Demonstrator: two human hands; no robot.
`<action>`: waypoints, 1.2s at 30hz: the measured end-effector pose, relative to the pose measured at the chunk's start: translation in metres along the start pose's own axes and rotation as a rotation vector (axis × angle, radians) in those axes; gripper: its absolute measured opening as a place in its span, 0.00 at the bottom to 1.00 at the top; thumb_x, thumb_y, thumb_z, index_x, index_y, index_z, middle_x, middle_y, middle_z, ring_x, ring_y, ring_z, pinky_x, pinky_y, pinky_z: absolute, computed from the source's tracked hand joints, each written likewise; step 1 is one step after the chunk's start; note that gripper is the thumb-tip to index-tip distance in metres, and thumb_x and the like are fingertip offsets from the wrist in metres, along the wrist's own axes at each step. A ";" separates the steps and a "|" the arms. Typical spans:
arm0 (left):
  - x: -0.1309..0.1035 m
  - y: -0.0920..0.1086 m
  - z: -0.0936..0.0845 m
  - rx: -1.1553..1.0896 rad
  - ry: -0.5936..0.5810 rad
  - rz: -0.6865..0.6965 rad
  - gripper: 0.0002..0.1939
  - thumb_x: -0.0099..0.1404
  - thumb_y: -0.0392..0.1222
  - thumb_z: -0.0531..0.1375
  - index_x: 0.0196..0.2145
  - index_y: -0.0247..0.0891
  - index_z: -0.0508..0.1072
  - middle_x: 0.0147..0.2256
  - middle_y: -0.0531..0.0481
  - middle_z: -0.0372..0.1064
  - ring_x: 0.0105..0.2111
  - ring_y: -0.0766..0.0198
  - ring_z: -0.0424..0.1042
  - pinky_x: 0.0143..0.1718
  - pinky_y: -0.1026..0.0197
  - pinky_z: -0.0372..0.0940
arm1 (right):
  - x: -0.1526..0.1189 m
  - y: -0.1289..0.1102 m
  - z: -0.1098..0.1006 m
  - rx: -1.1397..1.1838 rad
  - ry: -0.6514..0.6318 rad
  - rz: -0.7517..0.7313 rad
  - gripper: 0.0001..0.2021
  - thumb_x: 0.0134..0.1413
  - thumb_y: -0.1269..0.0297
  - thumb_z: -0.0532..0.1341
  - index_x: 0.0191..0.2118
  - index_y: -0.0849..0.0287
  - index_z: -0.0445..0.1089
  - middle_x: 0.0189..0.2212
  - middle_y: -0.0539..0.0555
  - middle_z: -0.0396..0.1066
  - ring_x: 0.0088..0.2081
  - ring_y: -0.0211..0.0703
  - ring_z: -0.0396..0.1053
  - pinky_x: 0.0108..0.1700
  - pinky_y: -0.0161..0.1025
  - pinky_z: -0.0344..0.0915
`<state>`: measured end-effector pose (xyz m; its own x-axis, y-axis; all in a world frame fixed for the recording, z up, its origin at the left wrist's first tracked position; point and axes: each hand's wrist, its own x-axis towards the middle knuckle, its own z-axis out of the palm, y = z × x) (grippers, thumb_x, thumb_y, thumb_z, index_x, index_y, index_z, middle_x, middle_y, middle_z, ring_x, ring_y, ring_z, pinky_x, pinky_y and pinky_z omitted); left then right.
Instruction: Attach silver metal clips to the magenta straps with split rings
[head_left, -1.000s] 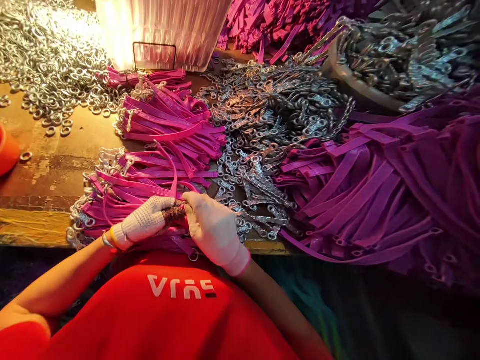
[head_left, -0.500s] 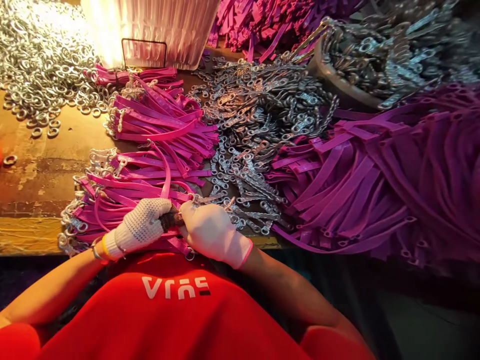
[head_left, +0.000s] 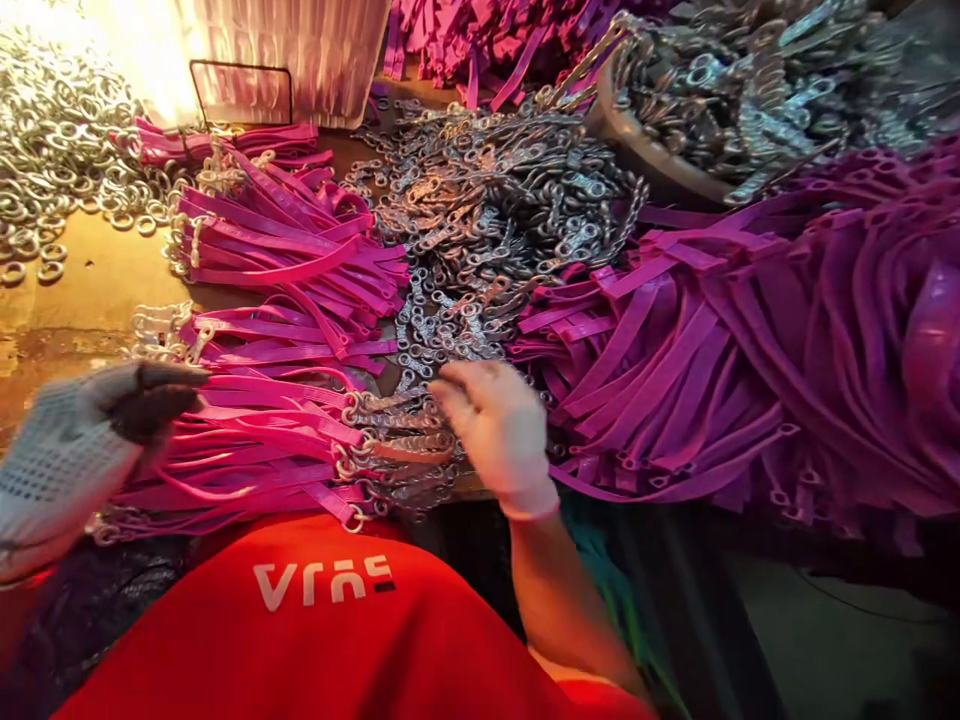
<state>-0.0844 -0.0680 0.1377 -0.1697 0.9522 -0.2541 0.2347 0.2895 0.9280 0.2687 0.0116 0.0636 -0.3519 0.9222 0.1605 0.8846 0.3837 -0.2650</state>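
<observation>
My left hand [head_left: 82, 445], in a dotted glove with dark fingertips, is at the left edge of a row of pink straps [head_left: 255, 425]. Its fingers stretch to the right, slightly apart, with nothing seen between them. My right hand [head_left: 499, 425], in a pale glove and blurred, is over the right end of that row. Its fingers are loosely spread and hold nothing visible. Metal rings [head_left: 349, 460] join these straps to twisted metal links [head_left: 409, 445], which lie between my hands, nearer the right one.
Loose rings [head_left: 71, 160] lie at the upper left, beside a clear ribbed container [head_left: 315, 50]. Metal links [head_left: 495, 180] are heaped in the middle, with more in a bowl [head_left: 675, 165] at the upper right. Purple straps [head_left: 675, 350] cover the right side.
My hands were together at the middle of the strap row. Now they are apart, the left far to the left and the right farther right. The view has shifted slightly.
</observation>
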 end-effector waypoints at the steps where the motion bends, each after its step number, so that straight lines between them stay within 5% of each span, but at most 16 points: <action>1: 0.002 0.002 0.016 -0.132 0.011 -0.136 0.06 0.67 0.42 0.62 0.39 0.41 0.79 0.22 0.55 0.66 0.17 0.71 0.56 0.14 0.68 0.47 | 0.009 0.013 0.006 -0.079 0.038 0.067 0.14 0.67 0.57 0.57 0.46 0.60 0.75 0.37 0.61 0.74 0.39 0.51 0.67 0.39 0.42 0.58; 4: 0.018 0.006 0.066 -0.733 -0.105 -0.511 0.15 0.74 0.45 0.53 0.34 0.35 0.75 0.24 0.51 0.66 0.16 0.74 0.53 0.13 0.72 0.46 | 0.029 0.038 0.029 -0.253 -0.003 0.104 0.12 0.63 0.67 0.57 0.46 0.62 0.76 0.38 0.64 0.73 0.38 0.54 0.65 0.36 0.44 0.54; 7: 0.037 0.005 0.103 -1.059 -0.259 -0.710 0.18 0.75 0.46 0.51 0.37 0.32 0.74 0.29 0.46 0.70 0.20 0.72 0.64 0.13 0.74 0.47 | 0.035 0.048 0.046 -0.249 0.003 0.103 0.14 0.62 0.69 0.54 0.45 0.63 0.76 0.37 0.67 0.73 0.38 0.55 0.66 0.37 0.45 0.56; 10: 0.041 -0.001 0.121 -1.108 -0.371 -0.758 0.20 0.74 0.51 0.52 0.40 0.31 0.75 0.30 0.44 0.72 0.19 0.69 0.66 0.12 0.72 0.51 | 0.030 0.057 0.051 -0.023 0.070 0.139 0.13 0.60 0.66 0.54 0.42 0.61 0.76 0.37 0.65 0.74 0.40 0.55 0.67 0.42 0.49 0.62; 14: 0.033 -0.007 0.121 -1.118 -0.416 -0.775 0.19 0.73 0.49 0.53 0.40 0.30 0.76 0.32 0.42 0.74 0.21 0.69 0.68 0.18 0.69 0.62 | 0.021 0.067 0.044 0.461 0.098 0.296 0.11 0.53 0.58 0.61 0.37 0.58 0.76 0.37 0.58 0.77 0.43 0.52 0.72 0.50 0.50 0.66; 17: 0.025 -0.010 0.115 -1.085 -0.411 -0.732 0.10 0.68 0.38 0.58 0.42 0.31 0.77 0.35 0.42 0.75 0.24 0.69 0.71 0.23 0.69 0.66 | 0.014 0.063 0.036 0.739 0.186 0.486 0.12 0.50 0.57 0.65 0.38 0.58 0.76 0.37 0.56 0.78 0.41 0.49 0.74 0.47 0.47 0.68; 21: 0.015 -0.017 0.112 -0.950 -0.433 -0.622 0.15 0.61 0.32 0.63 0.46 0.33 0.76 0.36 0.44 0.75 0.24 0.71 0.70 0.25 0.70 0.65 | 0.004 0.034 0.020 0.780 0.448 0.523 0.10 0.56 0.58 0.62 0.40 0.56 0.73 0.30 0.51 0.76 0.33 0.46 0.74 0.42 0.46 0.71; 26: 0.003 -0.021 0.115 -0.576 -0.411 -0.348 0.16 0.66 0.43 0.63 0.50 0.36 0.71 0.33 0.48 0.74 0.19 0.73 0.63 0.17 0.71 0.54 | -0.006 -0.033 -0.004 0.688 0.101 0.161 0.13 0.58 0.57 0.64 0.48 0.53 0.71 0.34 0.50 0.76 0.31 0.42 0.73 0.39 0.42 0.72; 30: -0.004 -0.018 0.111 -0.379 -0.399 -0.142 0.16 0.67 0.46 0.62 0.49 0.36 0.70 0.29 0.52 0.69 0.21 0.71 0.64 0.21 0.69 0.59 | -0.004 -0.077 -0.014 0.759 -0.209 -0.105 0.18 0.58 0.64 0.62 0.55 0.53 0.68 0.42 0.51 0.77 0.41 0.41 0.74 0.47 0.40 0.71; 33: -0.008 -0.016 0.108 -0.340 -0.413 -0.095 0.15 0.67 0.48 0.62 0.45 0.36 0.70 0.25 0.55 0.66 0.19 0.71 0.62 0.19 0.68 0.57 | -0.005 -0.089 -0.013 0.803 -0.286 -0.136 0.19 0.57 0.66 0.60 0.54 0.53 0.69 0.47 0.51 0.76 0.45 0.42 0.74 0.50 0.40 0.70; 36: -0.015 -0.017 0.111 -0.438 -0.418 -0.133 0.17 0.66 0.53 0.62 0.42 0.36 0.71 0.22 0.56 0.63 0.17 0.72 0.58 0.18 0.69 0.51 | -0.012 -0.090 -0.007 0.866 -0.220 -0.042 0.19 0.55 0.66 0.60 0.54 0.55 0.69 0.46 0.52 0.76 0.45 0.42 0.74 0.50 0.40 0.70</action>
<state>0.0205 -0.0762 0.0953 0.2395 0.8940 -0.3788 -0.1924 0.4261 0.8840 0.1953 -0.0340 0.0925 -0.5082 0.8609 0.0234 0.3601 0.2371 -0.9023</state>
